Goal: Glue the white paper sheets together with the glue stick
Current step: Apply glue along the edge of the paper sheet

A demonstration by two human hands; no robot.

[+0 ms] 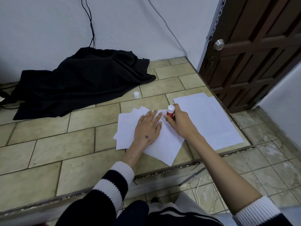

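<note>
A fanned pile of white paper sheets [164, 144] lies on the tiled floor in front of me. My left hand [148, 128] presses flat on the pile, fingers spread. My right hand [177, 119] grips a red glue stick [170, 112] with a white end, held upright with its lower end down on the top sheet near the pile's far edge. A second stack of white sheets [210, 121] lies to the right, untouched. The white glue cap [136, 94] stands alone on the tiles beyond the pile.
A heap of black cloth [78, 82] covers the floor at the far left, with cables running up the white wall. A brown wooden door [254, 51] stands at the right. A floor step edge [179, 168] runs just in front of the papers.
</note>
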